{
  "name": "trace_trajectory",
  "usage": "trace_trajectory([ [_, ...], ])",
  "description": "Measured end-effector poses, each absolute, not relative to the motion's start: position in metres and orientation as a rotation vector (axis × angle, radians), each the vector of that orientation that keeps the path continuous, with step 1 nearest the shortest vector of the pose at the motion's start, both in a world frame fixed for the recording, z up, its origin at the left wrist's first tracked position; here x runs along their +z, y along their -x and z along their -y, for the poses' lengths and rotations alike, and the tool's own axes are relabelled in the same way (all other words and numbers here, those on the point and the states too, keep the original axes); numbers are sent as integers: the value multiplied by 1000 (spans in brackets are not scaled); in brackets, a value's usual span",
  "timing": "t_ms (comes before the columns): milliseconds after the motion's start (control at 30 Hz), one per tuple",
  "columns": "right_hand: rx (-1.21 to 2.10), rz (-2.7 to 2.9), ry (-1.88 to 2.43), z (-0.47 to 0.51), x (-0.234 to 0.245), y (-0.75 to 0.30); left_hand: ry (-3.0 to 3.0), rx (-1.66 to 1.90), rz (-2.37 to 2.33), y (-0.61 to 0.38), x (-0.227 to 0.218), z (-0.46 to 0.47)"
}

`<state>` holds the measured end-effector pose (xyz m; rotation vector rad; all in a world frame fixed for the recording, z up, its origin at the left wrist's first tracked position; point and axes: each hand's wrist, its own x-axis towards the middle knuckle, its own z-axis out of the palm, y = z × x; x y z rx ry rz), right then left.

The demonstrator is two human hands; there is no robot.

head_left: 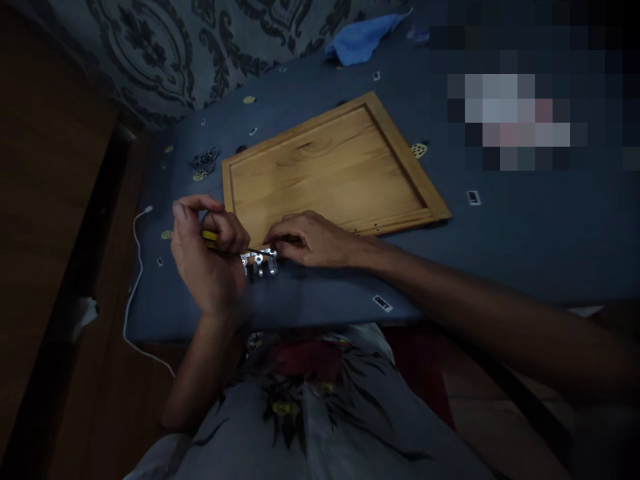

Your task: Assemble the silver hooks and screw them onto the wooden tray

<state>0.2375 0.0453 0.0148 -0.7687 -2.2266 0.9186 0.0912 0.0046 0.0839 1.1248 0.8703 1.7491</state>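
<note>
Facing the table point(520, 247), you have your own shirt point(320, 393), floral at the front, closest to the lens. A white cable point(141, 267) hangs over the table's left corner, its plug lying on top. Your left hand point(207, 260) is curled firmly round the yellow handle of a screwdriver point(210, 235), and its dark shaft points right, across the shiny fittings point(259, 259) at the panel's near left corner. Your right hand point(313, 241) reaches in from the other side, thumb and fingers bent at the right end of those fittings; in this dim light I can't tell whether they pinch anything. The panel point(325, 170) (wooden, with a raised frame) lies flat and slanted on the table, just beyond your hands. Past its left side sits a tangle of dark wire point(204, 160). Farthest off are a blue rag point(363, 41) and the patterned backdrop point(145, 50).
</note>
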Motion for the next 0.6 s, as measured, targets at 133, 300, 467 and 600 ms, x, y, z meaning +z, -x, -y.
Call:
trace_trajectory([
  [133, 924, 2221, 761, -45, 14, -237, -1197, 1716, -835, -91, 83, -4],
  [300, 932, 2219, 772, -46, 14, -237, -1231, 1663, -844, -93, 86, -3],
  [467, 957, 2216, 780, -45, 15, -238, -1221, 1680, -861, -101, 87, -6],
  [600, 937, 2195, 774, -45, 14, -238, -1261, 1680, -777, -104, 84, -9],
])
